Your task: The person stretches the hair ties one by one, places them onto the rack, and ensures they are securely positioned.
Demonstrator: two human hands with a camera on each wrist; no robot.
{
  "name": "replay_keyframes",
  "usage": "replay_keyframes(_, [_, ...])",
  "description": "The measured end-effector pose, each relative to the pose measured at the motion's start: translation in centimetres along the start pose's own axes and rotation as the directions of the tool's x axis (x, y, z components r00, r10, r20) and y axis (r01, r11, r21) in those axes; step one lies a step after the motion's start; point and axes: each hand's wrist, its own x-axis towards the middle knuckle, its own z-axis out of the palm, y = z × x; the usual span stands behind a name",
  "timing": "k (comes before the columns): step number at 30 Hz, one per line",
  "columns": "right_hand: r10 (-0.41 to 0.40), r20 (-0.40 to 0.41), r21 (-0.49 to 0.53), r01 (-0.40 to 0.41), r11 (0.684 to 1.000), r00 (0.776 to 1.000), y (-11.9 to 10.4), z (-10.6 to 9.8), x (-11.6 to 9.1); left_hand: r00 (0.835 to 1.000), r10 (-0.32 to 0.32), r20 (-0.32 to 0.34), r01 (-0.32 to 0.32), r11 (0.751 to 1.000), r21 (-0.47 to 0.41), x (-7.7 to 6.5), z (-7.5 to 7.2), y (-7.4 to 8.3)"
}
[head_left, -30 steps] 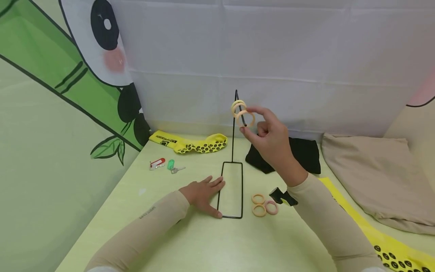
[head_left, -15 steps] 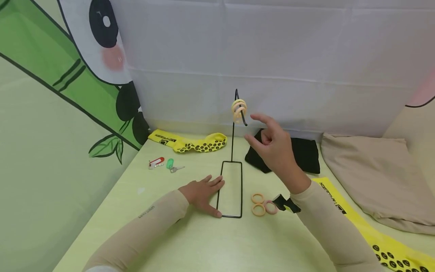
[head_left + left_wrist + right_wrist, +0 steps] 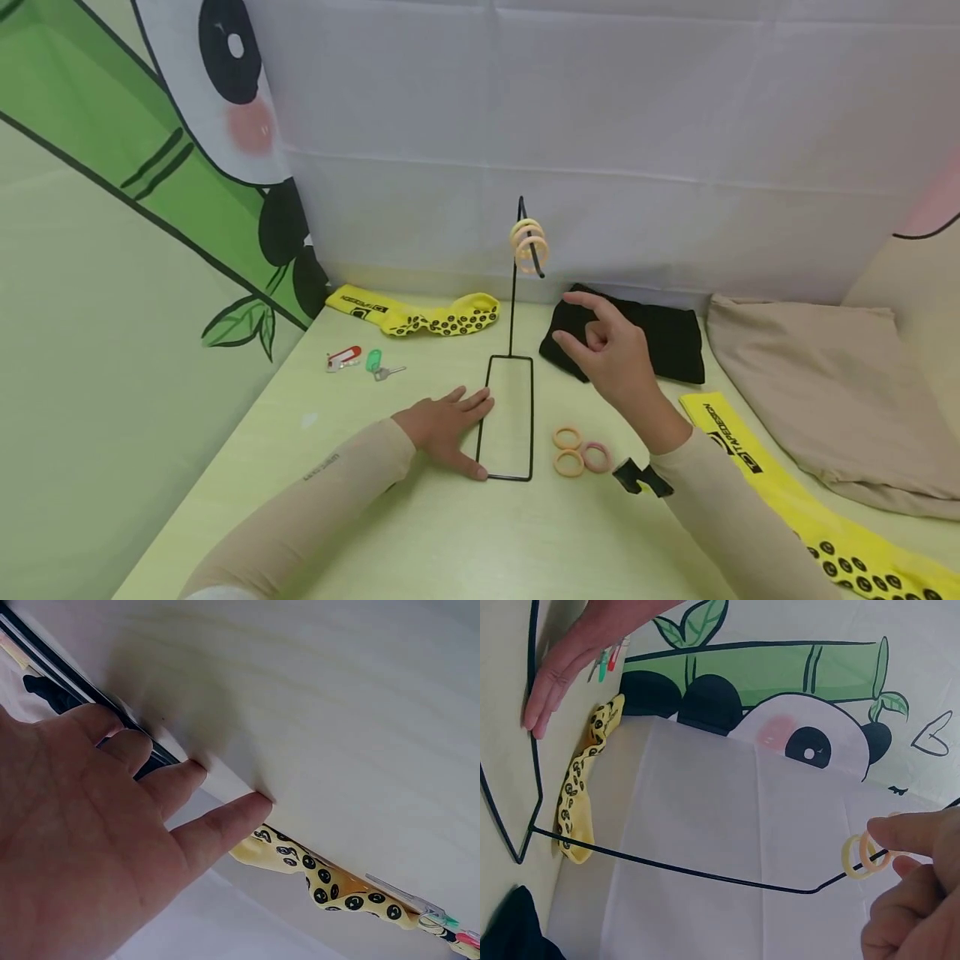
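A black wire stand (image 3: 513, 312) rises from a rectangular wire base. Several pale yellow and peach rings (image 3: 529, 231) hang on its sloping upper arm. My left hand (image 3: 448, 427) lies with fingers spread across the base's left side, thumb at the near corner and fingertips on the wire. My right hand (image 3: 613, 354) is in the air, below and right of the hanging rings, holding nothing. Its thumb and forefinger stand apart; the other fingers are curled. On the table, right of the base, lie two orange rings (image 3: 568, 474) and a pink ring (image 3: 607, 458).
Behind the right hand lies a folded black cloth (image 3: 671, 342), with a beige cloth (image 3: 810, 375) farther right. Yellow printed socks or sleeves lie at the back (image 3: 450, 323) and right front (image 3: 787, 492). Keys with red (image 3: 345, 357) and green (image 3: 373, 360) tags are left.
My right hand has let go of a peach ring, which now hangs on the stand's arm with the others. The hand has drawn back down and right. The left hand stays put.
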Motion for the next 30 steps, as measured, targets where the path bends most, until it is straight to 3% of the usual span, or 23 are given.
replay_keyframes(8, [0.085, 0.047, 0.001, -0.086, 0.996, 0.995, 1.7, -0.2, -1.1, 1.0, 0.012, -0.011, -0.012, 1.0, 0.015, -0.1, -0.4, 0.1])
replay_keyframes(12, [0.182, 0.121, 0.011, -0.184, 0.983, 0.976, 2.6, -0.6, -1.7, 1.0, 0.011, -0.011, -0.011, 1.0, 0.006, -0.2, -0.5, 0.1])
replay_keyframes(16, [0.287, 0.221, 0.024, -0.299, 0.954, 0.932, 3.8, -0.7, -2.1, 1.0, 0.007, -0.009, -0.007, 1.0, 0.005, -0.2, -0.5, 0.1])
replay_keyframes(21, [0.384, 0.332, 0.045, -0.421, 0.906, 0.861, 5.5, -0.4, -2.7, 1.0, 0.007, -0.006, -0.007, 1.0, -0.001, -0.2, -0.4, 0.1])
replay_keyframes(27, [0.399, 0.46, 0.069, -0.48, 0.874, 0.793, 7.5, -0.1, -3.4, 1.0, 0.009, 0.0, -0.009, 1.0, -0.006, -0.2, -0.4, 0.1])
replay_keyframes(30, [0.394, 0.564, 0.038, -0.499, 0.866, 0.726, 8.3, 0.2, -3.7, 1.0, 0.011, 0.002, -0.011, 1.0, -0.005, -0.2, -0.4, 0.2])
